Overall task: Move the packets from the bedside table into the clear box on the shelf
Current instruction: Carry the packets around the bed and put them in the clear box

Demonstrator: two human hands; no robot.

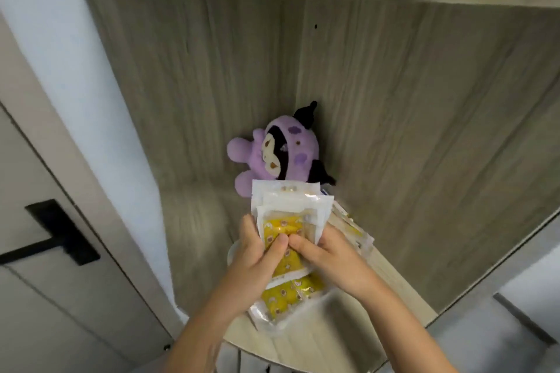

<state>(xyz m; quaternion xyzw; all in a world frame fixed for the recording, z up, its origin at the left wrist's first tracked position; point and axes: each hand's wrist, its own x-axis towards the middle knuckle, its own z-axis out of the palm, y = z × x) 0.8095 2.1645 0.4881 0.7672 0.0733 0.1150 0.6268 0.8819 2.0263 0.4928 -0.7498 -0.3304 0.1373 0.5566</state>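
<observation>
Both forearms are extended up from the bottom edge toward the bedside table [303, 339], a pale wood-grain top set against a matching wall panel [394, 100]. Packets are still spread on that top: one loose packet [288, 297] lies flat below the hands, more are fanned at the right. A purple plush toy [278, 154] is propped in the corner behind, clear of the work. A stack of packets [291, 206] is held upright and squared between both hands, probably so several go in one trip. Left hand [260, 254] is clamped on the stack's left edge, right hand [330, 254] on its right, thumbs pressed on the front. Clear box and shelf are not in view.
</observation>
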